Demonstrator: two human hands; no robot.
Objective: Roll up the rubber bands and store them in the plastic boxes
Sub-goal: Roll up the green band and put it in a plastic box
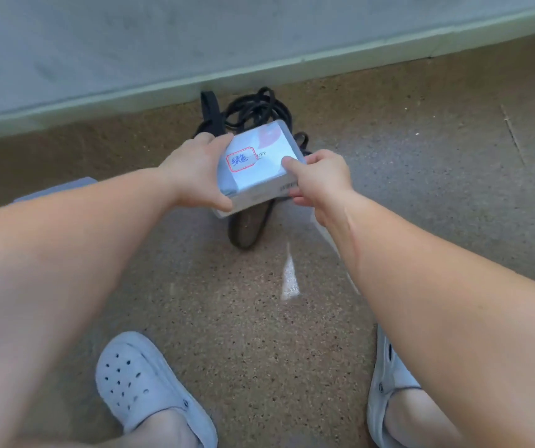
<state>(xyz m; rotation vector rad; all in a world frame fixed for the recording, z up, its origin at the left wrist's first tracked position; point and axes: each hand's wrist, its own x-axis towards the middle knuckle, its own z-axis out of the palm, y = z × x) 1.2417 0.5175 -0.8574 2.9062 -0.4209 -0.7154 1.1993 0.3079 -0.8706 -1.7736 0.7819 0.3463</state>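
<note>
Plastic box [259, 166] gripped from two sides, lid up and a little tilted. Left hand [195, 169] curled round its left end, thumb at the near corner, fingers over the far edge. Right hand [319, 177] pinching the right end, thumb pressed on the lid, other fingers beneath. On the lid a label [240, 163] with red border and blue handwriting (too blurred to read with certainty). Behind and under the box, black rubber bands [253, 108] lying in a loose tangle on the speckled floor [389, 156], one loop of them showing below the box's near edge. Beyond them a pale wall [130, 43] with greenish skirting [162, 92]. Nearer, a white mark [289, 276] on the floor and two white clogs [149, 386], one under each forearm. Grey object [56, 189] at the left, mostly hidden by the left arm.
</note>
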